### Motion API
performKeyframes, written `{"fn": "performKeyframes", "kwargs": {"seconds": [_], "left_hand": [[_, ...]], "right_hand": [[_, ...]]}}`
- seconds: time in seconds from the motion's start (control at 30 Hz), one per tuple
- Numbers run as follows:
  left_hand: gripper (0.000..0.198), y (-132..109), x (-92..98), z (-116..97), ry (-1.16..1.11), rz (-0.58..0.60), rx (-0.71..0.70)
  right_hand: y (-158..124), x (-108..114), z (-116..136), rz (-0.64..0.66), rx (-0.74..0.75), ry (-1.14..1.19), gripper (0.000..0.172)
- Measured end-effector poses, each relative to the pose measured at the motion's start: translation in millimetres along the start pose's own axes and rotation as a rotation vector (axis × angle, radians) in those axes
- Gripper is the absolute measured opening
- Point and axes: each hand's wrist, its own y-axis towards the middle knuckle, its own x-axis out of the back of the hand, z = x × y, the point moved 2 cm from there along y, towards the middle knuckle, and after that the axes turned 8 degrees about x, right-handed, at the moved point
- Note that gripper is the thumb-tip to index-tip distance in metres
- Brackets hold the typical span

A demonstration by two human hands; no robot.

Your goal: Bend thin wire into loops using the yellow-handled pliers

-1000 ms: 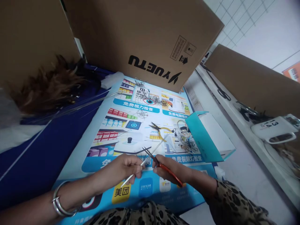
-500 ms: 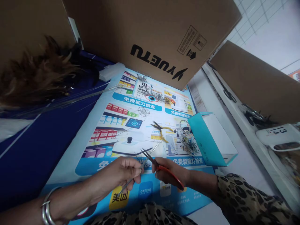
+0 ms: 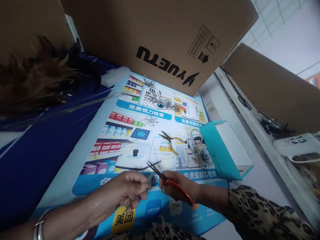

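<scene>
My left hand (image 3: 126, 191) pinches a thin bundle of metal wires (image 3: 136, 196) that slants from lower left to upper right. My right hand (image 3: 178, 188) is closed on red-handled pliers (image 3: 170, 181), whose dark open jaws (image 3: 152, 165) sit at the wire tip. Both hands hover low over a blue printed poster (image 3: 130, 133) on the table.
Yellow-handled pliers (image 3: 171, 140) and a pile of small wire rings (image 3: 200, 155) lie on the poster. A teal box (image 3: 222, 150) stands at the right. A large YUETU cardboard box (image 3: 162, 40) leans behind. Brown feathers (image 3: 37, 81) and long wires (image 3: 75, 106) lie at the left.
The wire bundle shows shorter past the jaws than a second ago. Both hands have drifted slightly down and left in the view.
</scene>
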Motion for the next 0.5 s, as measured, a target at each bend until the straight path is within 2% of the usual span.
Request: {"fn": "performKeyframes", "kwargs": {"seconds": [0.5], "left_hand": [[0.029, -0.6, -1.9, 0.7, -0.007, -0.058, 0.012]], "right_hand": [[-1.3, -3.3, 5.4, -0.06, 0.006, -0.03, 0.007]]}}
